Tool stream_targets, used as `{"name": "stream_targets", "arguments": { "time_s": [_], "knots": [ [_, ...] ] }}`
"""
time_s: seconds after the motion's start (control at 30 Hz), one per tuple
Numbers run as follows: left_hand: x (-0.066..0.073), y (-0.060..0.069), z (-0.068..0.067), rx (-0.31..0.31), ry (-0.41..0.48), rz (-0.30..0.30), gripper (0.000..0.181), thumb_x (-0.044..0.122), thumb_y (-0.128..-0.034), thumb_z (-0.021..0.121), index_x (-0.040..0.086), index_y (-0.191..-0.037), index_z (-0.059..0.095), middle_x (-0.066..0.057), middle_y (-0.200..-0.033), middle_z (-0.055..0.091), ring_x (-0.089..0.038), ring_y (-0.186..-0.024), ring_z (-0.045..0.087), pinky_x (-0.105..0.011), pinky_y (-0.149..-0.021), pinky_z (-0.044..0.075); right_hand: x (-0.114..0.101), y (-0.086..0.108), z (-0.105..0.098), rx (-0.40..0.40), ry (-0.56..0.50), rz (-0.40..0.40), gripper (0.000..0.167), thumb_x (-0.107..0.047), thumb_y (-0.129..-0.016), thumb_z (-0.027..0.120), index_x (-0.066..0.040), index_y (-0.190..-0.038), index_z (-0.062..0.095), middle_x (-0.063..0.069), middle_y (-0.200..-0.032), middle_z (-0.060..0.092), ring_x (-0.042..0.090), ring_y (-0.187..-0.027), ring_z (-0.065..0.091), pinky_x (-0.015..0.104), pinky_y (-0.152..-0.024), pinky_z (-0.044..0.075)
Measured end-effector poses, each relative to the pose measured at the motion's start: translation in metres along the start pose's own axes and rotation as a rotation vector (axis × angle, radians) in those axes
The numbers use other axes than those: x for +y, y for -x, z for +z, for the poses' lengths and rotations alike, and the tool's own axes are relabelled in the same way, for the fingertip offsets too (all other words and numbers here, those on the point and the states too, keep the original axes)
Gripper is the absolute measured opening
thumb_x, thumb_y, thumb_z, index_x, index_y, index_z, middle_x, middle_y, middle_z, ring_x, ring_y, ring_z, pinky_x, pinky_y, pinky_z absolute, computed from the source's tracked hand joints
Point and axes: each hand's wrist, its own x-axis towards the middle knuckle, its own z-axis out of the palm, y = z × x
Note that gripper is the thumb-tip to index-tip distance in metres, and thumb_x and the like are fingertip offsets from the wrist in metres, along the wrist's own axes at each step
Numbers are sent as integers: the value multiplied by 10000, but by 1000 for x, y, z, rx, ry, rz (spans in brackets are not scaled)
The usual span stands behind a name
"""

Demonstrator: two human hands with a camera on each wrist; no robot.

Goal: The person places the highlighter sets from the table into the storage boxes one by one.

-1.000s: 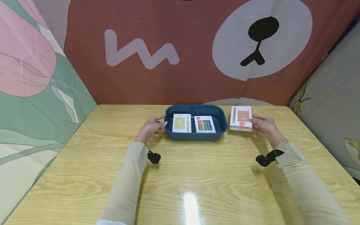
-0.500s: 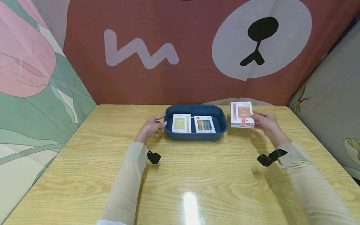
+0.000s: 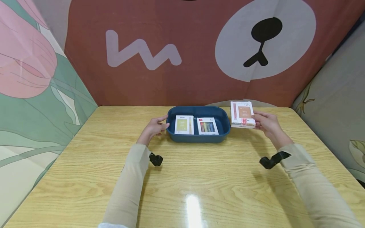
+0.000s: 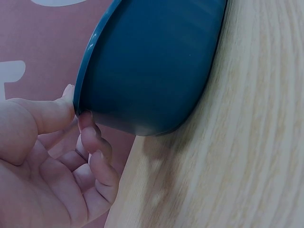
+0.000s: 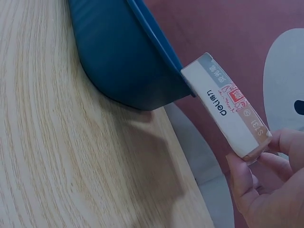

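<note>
A dark blue plastic bin (image 3: 196, 138) stands at the back of the table. My left hand (image 3: 154, 127) pinches its left rim between thumb and fingers, plain in the left wrist view, where the bin wall (image 4: 152, 66) fills the top. Inside the bin lie a white box with a yellow-green panel (image 3: 184, 124) and a white box with a window of coloured sticks (image 3: 207, 126). Just right of the bin, my right hand (image 3: 268, 125) grips a white box with an orange panel (image 3: 243, 114) by its right edge, raised above the table. The right wrist view shows its lettered side (image 5: 228, 107).
The wood-grain table (image 3: 199, 171) carries a bright light reflection near its front. A printed cloth with a bear face (image 3: 199, 79) rises behind the table's back edge, and more printed cloth (image 3: 336, 88) hangs at the right.
My right hand has lifted the orange-panel box off the table, then shifted it slightly left towards the bin. The left hand and the bin have stayed put.
</note>
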Motion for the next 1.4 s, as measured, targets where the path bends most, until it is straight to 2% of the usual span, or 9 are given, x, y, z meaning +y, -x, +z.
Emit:
{"name": "stream_targets", "arguments": {
  "time_s": [0.2,0.37,0.53,0.83,1.03,1.33,1.4],
  "knots": [
    [-1,-1,-1,-1,6,13,512,163,-902,542,241,-1376,364,-68,-835,506,-226,-680,449,-308,-532,351,-3,0,4,-8,-14,6,591,-82,-885,526,80,-1372,232,-41,-631,611,54,-538,560,209,-510,476],
    [-1,-2,-1,4,1,5,509,164,-900,547,246,-1371,375,-72,-842,513,-233,-691,457,-316,-555,364,-4,1,13,-43,-49,-10,611,-66,-874,552,100,-1365,227,-16,-626,616,71,-519,557,215,-494,474],
    [-1,-2,0,5,-2,-2,507,166,-901,545,250,-1371,375,-78,-865,519,-240,-703,459,-319,-560,364,-5,2,24,-89,-30,-30,598,-61,-879,548,115,-1356,233,-17,-629,622,76,-524,572,219,-503,481],
    [-2,-2,0,4,17,-5,506,163,-899,547,263,-1366,379,-89,-872,514,-247,-694,447,-313,-547,346,-3,3,44,-100,88,-59,531,-50,-881,546,123,-1324,310,-39,-617,615,66,-551,590,220,-522,489],
    [-2,-1,0,2,31,-13,507,163,-901,545,273,-1366,377,-143,-897,499,-245,-681,433,-311,-547,334,0,2,56,-103,190,-103,468,-24,-884,531,139,-1289,362,-65,-648,599,56,-562,590,227,-549,496],
    [-2,-1,0,10,20,-11,505,165,-898,550,266,-1364,384,-75,-854,507,-246,-701,449,-314,-557,349,6,-3,72,-113,272,-133,432,2,-856,557,144,-1242,426,-41,-636,582,62,-541,580,250,-536,500],
    [-2,-1,0,11,21,-11,504,165,-898,549,267,-1363,384,-74,-846,501,-244,-699,447,-313,-556,350,7,-3,75,-114,325,-156,419,-7,-854,561,138,-1231,445,-13,-650,582,58,-539,569,249,-529,498]
  ]
}}
